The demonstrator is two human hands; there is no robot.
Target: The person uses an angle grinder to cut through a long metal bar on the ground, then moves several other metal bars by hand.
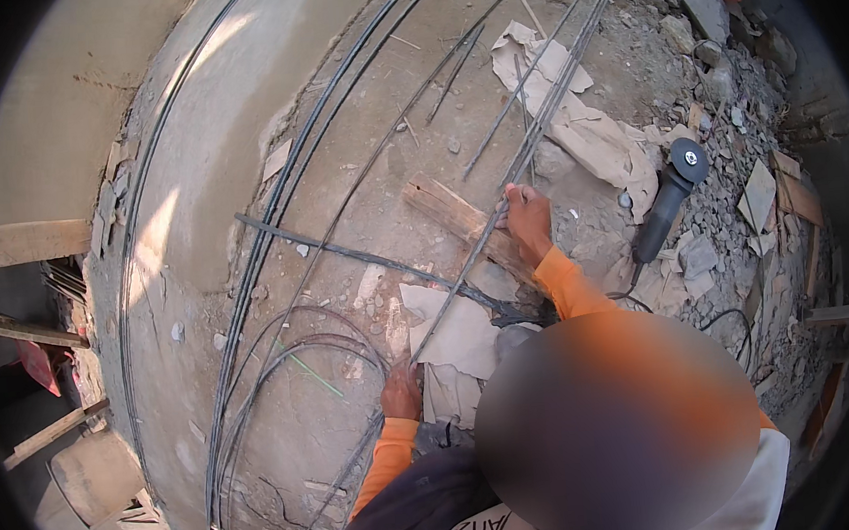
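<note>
A thin steel rod (454, 290) runs slantwise over a short wooden block (445, 207) on the ground. My left hand (401, 395), in an orange sleeve, is closed around the rod's near end. Farther along, my right hand (528, 220) grips the same rod just past the block, fingers pressed together. Beyond that hand the rod lies alongside several other rods (568, 70) that reach the far edge. A dark flat strip (385, 259) crosses the ground under the rod. A torn piece of pale paper (454, 329) lies beneath it, between my hands.
An angle grinder (670, 189) with a dark disc rests on rubble (714, 245) at right, its cord trailing nearer. Long bars (277, 201) and curved loops (336, 342) spread leftward. Crumpled brown paper (605, 144) lies beyond my right hand. A blurred oval covers the lower middle.
</note>
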